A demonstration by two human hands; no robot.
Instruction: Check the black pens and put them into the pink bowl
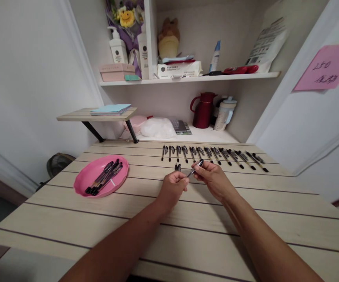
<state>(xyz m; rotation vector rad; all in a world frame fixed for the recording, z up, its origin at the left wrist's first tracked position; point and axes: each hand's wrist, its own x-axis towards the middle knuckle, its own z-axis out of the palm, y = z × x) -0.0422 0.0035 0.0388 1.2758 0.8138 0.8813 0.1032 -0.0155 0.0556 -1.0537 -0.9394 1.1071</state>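
My left hand (173, 185) is curled into a pinch over the wooden table (187, 219), its fingers closed on the lower end of a black pen (195, 168). My right hand (213, 176) pinches the same pen near its upper end. The pen slants between the two hands, just above the tabletop. A small dark pen part (177, 167) lies on the table right behind my left hand. Beyond the hands, a row of several black pens (213, 155) lies side by side across the table.
A pink plate (84, 182) with several black pens (104, 178) on it sits at the left. Behind the table are a small raised shelf (78, 114) with a blue book, a red jug (203, 110), a white kettle and a wall shelf with bottles.
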